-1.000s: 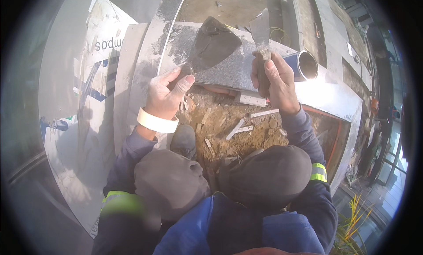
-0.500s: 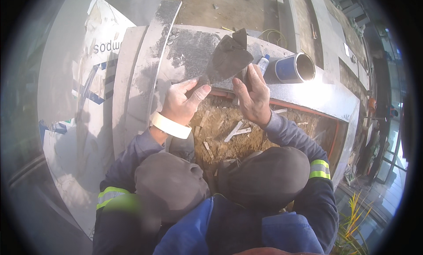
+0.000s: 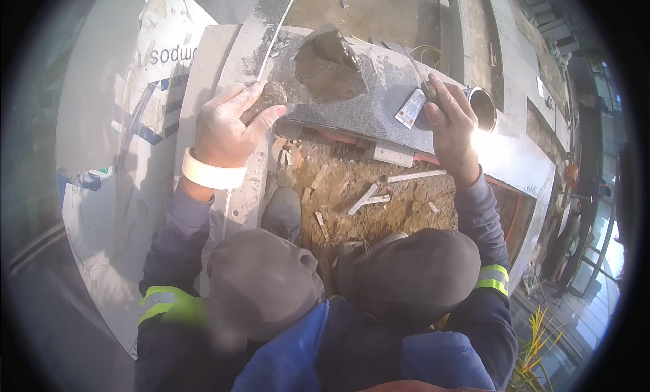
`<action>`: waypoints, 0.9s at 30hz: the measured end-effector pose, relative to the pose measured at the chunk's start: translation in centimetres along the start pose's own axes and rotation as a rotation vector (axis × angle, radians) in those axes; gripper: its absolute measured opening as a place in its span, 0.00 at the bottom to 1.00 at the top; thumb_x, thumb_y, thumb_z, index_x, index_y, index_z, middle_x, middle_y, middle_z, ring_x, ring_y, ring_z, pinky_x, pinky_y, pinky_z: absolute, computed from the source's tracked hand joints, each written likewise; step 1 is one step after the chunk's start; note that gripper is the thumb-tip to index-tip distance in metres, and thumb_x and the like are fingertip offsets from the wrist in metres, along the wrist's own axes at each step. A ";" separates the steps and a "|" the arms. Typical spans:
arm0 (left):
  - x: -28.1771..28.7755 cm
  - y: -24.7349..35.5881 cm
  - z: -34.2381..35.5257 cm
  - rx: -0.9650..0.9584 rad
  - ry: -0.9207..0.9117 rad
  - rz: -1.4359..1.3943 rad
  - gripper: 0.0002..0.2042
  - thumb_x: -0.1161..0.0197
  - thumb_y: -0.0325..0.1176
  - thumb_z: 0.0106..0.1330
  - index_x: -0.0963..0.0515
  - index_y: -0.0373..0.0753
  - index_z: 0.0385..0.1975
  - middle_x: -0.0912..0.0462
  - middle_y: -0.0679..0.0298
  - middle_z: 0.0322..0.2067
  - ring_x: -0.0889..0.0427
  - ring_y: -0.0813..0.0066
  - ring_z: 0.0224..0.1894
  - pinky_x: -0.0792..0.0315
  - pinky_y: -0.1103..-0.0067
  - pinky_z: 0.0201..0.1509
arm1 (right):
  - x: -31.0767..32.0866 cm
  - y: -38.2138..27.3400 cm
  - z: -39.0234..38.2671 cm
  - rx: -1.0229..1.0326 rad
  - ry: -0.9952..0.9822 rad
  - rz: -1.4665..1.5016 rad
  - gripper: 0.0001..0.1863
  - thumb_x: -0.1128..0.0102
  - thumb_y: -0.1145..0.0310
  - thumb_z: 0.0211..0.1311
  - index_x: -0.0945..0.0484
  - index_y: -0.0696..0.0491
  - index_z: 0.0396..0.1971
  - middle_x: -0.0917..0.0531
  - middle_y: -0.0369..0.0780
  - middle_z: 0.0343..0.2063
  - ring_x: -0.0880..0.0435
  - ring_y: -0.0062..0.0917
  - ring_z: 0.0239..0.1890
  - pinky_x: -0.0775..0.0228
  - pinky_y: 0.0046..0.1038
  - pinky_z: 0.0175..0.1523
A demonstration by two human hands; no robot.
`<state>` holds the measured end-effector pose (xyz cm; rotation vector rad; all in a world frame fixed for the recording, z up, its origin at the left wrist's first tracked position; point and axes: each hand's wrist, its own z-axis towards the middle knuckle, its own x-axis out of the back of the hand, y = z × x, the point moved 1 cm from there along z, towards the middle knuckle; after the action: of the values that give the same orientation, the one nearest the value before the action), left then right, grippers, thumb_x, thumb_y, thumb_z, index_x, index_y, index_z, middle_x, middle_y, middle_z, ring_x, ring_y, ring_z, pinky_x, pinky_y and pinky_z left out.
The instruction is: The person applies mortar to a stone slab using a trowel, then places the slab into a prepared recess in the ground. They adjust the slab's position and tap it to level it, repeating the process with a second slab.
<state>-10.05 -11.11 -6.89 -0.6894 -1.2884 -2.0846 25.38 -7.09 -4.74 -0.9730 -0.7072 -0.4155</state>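
left hand (image 3: 230,124) and right hand (image 3: 455,128) have drawn apart over the last 0.5 s. left fingers pinch the handle of a broad scraper (image 3: 319,79), blade above the grey slab (image 3: 338,114), bearing dark paste (image 3: 328,48) humped toward its far end. right fingers and thumb clasp a narrow knife (image 3: 427,89), blade nearly edge-on.

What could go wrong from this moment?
The dark paste on the wide scraper in the left hand might slide off if the blade tips.

The right hand, holding a narrow scraper, is close to the open can and might knock it.

The tube lying on the slab could get smeared if paste falls there.
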 end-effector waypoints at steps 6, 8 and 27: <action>2.7 0.0 0.8 -0.224 -0.145 0.304 0.20 0.26 0.43 0.62 0.15 0.32 0.46 0.13 0.56 0.38 0.13 0.61 0.30 0.19 0.73 0.32 | 3.4 -4.4 2.3 0.427 -0.141 -0.438 0.24 0.24 0.72 0.50 0.16 0.53 0.51 0.14 0.40 0.45 0.14 0.35 0.39 0.20 0.34 0.42; 2.5 0.2 0.9 -0.245 -0.107 0.250 0.20 0.26 0.43 0.61 0.14 0.34 0.46 0.13 0.59 0.37 0.14 0.62 0.29 0.20 0.74 0.31 | 3.4 -5.4 2.9 0.428 -0.183 -0.490 0.23 0.25 0.72 0.51 0.15 0.53 0.51 0.14 0.39 0.44 0.14 0.34 0.39 0.20 0.34 0.41; 3.2 -2.3 -1.8 -0.039 0.209 0.174 0.22 0.23 0.41 0.61 0.15 0.27 0.45 0.15 0.53 0.32 0.16 0.60 0.30 0.22 0.74 0.36 | -2.0 -1.2 -1.5 0.004 -0.490 -0.175 0.19 0.32 0.72 0.62 0.17 0.57 0.53 0.14 0.42 0.41 0.14 0.36 0.40 0.21 0.33 0.43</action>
<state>-14.18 -12.56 -6.78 -0.5616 -1.0377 -1.9860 23.78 -8.91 -5.98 -1.0234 -1.2423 -0.3283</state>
